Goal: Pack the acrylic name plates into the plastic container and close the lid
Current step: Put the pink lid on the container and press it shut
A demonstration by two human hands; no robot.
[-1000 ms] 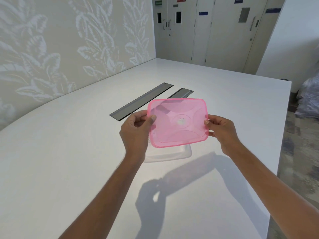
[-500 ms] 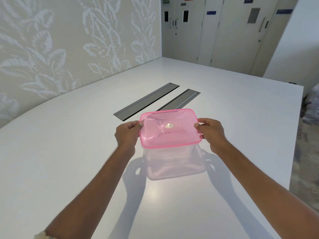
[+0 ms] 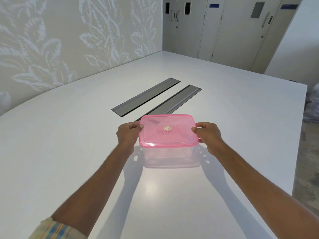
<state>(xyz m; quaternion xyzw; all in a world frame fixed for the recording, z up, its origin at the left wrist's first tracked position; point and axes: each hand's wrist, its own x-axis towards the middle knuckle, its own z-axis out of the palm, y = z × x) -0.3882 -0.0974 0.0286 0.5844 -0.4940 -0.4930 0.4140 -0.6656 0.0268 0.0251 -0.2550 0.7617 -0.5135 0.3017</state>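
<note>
A clear plastic container [image 3: 170,157] stands on the white table [image 3: 69,152]. A pink translucent lid [image 3: 168,131] lies flat on top of it, with a small round sticker and handwriting in the middle. My left hand [image 3: 127,134] grips the lid's left edge, thumb on top. My right hand [image 3: 208,135] grips the right edge the same way. No acrylic name plates can be made out through the container's cloudy walls.
Two long grey cable slots [image 3: 146,96] [image 3: 174,103] are set into the table just behind the container. A leaf-patterned wall runs along the left. The table's right edge [image 3: 298,144] drops to the floor; grey doors stand at the back.
The lid came down from a tilted, raised position onto the container and now sits level on its rim. Both hands stayed on the lid's two ends.
</note>
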